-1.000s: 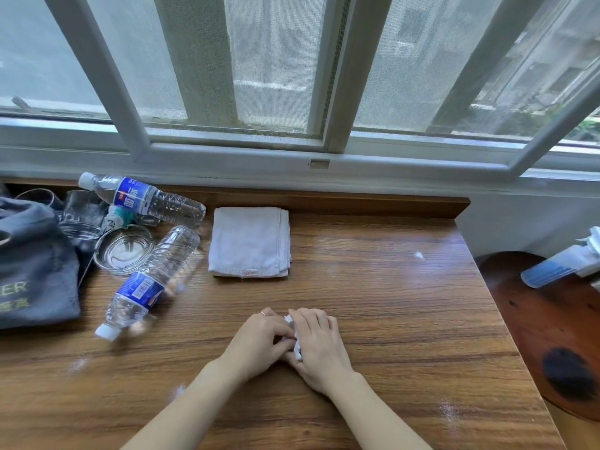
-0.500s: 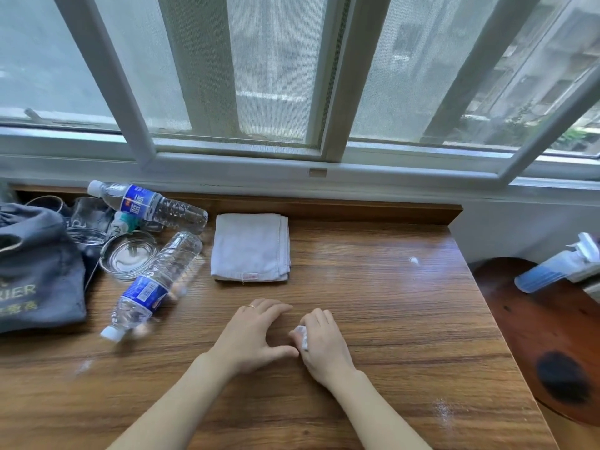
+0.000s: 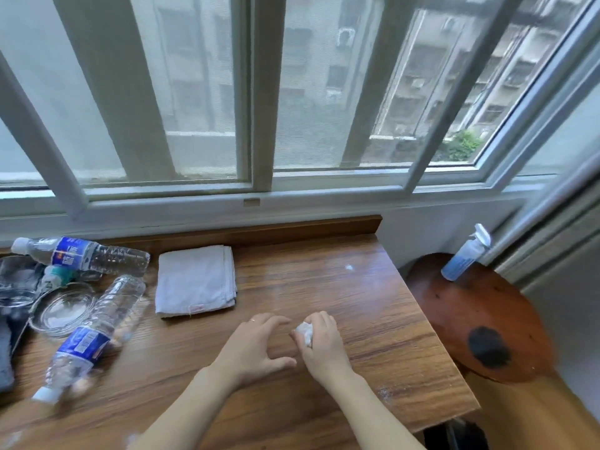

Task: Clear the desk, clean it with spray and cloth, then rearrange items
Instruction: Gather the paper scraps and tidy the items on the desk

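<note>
On the wooden desk (image 3: 373,306) my right hand (image 3: 319,347) is closed around a small crumpled white paper wad (image 3: 305,332). My left hand (image 3: 256,345) rests flat beside it with fingers spread and nothing in it. A folded white cloth (image 3: 194,280) lies behind the hands near the back edge. The blue spray bottle (image 3: 464,258) stands off the desk on a round wooden stool (image 3: 480,316) to the right.
Two plastic water bottles (image 3: 81,254) (image 3: 94,332) lie on their sides at the left, next to a glass ashtray (image 3: 61,311), a drinking glass (image 3: 16,284) and a grey bag (image 3: 5,355). White specks (image 3: 349,267) dot the desk. A window runs behind.
My hands, pressed together over the paper wad a second ago, have parted; the right one kept the wad. The view has swung to the right, showing more of the stool.
</note>
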Tool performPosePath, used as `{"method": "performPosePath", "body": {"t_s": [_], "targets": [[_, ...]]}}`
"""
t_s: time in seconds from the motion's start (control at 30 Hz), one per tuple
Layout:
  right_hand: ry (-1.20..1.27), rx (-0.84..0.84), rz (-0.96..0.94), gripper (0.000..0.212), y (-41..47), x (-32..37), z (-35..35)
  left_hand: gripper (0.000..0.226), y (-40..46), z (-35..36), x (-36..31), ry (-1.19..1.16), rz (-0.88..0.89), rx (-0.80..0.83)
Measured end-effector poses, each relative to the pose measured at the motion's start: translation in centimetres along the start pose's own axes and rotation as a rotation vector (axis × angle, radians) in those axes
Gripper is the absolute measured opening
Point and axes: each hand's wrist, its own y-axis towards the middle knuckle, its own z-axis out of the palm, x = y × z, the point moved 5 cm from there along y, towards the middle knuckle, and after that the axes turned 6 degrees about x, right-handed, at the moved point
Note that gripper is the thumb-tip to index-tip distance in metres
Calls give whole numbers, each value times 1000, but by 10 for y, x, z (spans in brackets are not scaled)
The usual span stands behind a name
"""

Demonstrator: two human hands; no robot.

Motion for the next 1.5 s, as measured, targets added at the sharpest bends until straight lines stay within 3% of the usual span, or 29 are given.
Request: {"method": "performPosePath", "body": {"t_s": [0.23, 0.43, 0.6, 0.77, 1.03, 1.5], "targets": [[16, -220, 239, 56, -58, -48, -55, 75, 35, 36, -80, -116, 194, 115], [3, -331, 473, 20, -129, -114, -114, 63, 70, 93, -160, -125, 304, 238], [40, -446, 694, 20, -188, -187, -161, 47, 102, 160, -254, -85, 407, 331], [69, -437, 889, 30, -236, -295, -192, 50, 150, 258, -343, -15, 470, 475], [147, -355, 1078, 35, -292, -484, -207, 54, 250, 430, -397, 245, 288, 800], [352, -219, 1246, 36, -286, -764, -97, 56, 368, 685, -354, 306, 29, 951]]}}
